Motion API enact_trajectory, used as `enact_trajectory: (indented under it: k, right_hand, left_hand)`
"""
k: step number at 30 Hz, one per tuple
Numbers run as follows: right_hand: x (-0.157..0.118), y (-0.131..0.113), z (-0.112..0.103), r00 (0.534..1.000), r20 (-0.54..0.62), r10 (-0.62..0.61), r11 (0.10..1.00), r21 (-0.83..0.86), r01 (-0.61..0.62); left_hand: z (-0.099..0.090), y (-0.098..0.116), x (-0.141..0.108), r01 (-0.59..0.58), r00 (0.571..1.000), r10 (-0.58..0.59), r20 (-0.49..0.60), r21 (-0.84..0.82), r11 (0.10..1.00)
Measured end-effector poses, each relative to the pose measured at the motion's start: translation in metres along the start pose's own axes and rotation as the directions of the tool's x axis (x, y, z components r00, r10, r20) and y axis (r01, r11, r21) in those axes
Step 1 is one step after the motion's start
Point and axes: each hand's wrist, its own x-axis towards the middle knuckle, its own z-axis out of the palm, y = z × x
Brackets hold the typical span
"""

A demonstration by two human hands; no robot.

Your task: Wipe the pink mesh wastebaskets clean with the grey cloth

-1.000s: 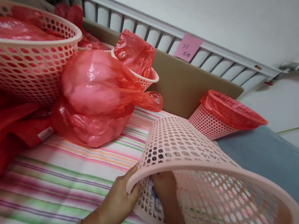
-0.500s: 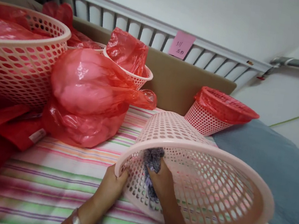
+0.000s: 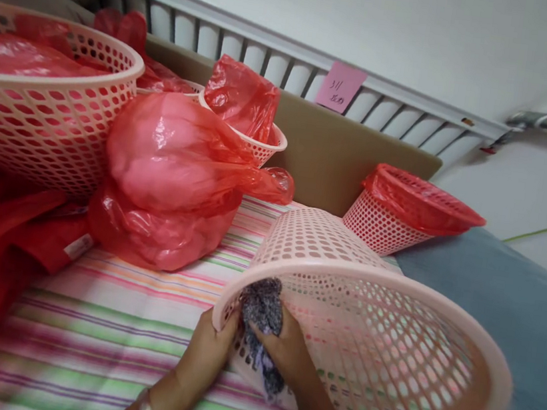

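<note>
A pale pink plastic basket [image 3: 319, 241] with a mesh of holes lies tipped on its side, its wide mouth facing me. My left hand [image 3: 209, 348] is closed on the left part of its rim, thumb inside and fingers hidden behind the wall. Just inside the mouth, my right hand [image 3: 287, 348] grips a crumpled grey and purple cloth [image 3: 262, 308] and presses it near the rim, close to my left thumb. Part of the cloth hangs below the right fingers.
A full red plastic bag [image 3: 172, 165] sits left on the striped sheet [image 3: 124, 340]. Beside it stands a large pink basket [image 3: 38, 113] with red plastic inside. A red-lined basket [image 3: 388, 213] leans at the back right, near a blue cloth [image 3: 483, 293]. Behind runs a white radiator [image 3: 252, 58].
My right hand has moved the cloth left, nearer the rim and my left hand. The whole view has shifted slightly, so everything sits a little further right.
</note>
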Motion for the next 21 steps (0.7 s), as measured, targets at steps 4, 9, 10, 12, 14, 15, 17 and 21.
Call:
enact_trajectory:
  k: [4, 9, 10, 12, 14, 15, 17, 21]
  right_hand:
    - [0.002, 0.004, -0.001, 0.999, -0.024, 0.027, 0.999, 0.033, -0.027]
    - [0.012, 0.015, -0.008, 0.949, -0.245, 0.199, 0.980, 0.024, -0.200]
    - [0.013, 0.016, -0.009, 0.941, -0.267, 0.208, 0.977, 0.021, -0.210]
    - [0.014, 0.017, -0.010, 0.933, -0.295, 0.206, 0.976, -0.002, -0.216]
    - [0.015, 0.020, -0.011, 0.920, -0.338, 0.200, 0.974, -0.036, -0.225]
    - [0.016, 0.022, -0.013, 0.909, -0.362, 0.207, 0.969, -0.049, -0.240]
    - [0.018, 0.026, -0.017, 0.876, -0.418, 0.241, 0.953, -0.066, -0.294]
    - [0.020, 0.033, -0.024, 0.822, -0.512, 0.250, 0.918, -0.144, -0.369]
  left_hand:
    - [0.002, -0.004, 0.006, 0.022, 0.999, -0.020, 0.026, -0.095, 0.995]
    - [-0.006, 0.005, 0.006, -0.081, 0.997, 0.081, 0.011, 0.004, 0.997]
    - [-0.008, 0.007, 0.006, -0.104, 0.995, 0.104, 0.007, 0.028, 0.994]
    - [-0.011, 0.009, 0.004, -0.114, 0.993, 0.113, 0.035, 0.041, 0.993]
    - [-0.011, 0.009, 0.001, -0.101, 0.991, 0.099, 0.089, 0.021, 0.995]
    - [-0.010, 0.009, -0.001, -0.097, 0.989, 0.095, 0.109, 0.012, 0.995]
    - [-0.005, 0.007, -0.005, -0.104, 0.985, 0.101, 0.139, 0.009, 0.995]
    - [0.007, 0.004, -0.016, -0.138, 0.971, 0.122, 0.205, 0.065, 0.988]
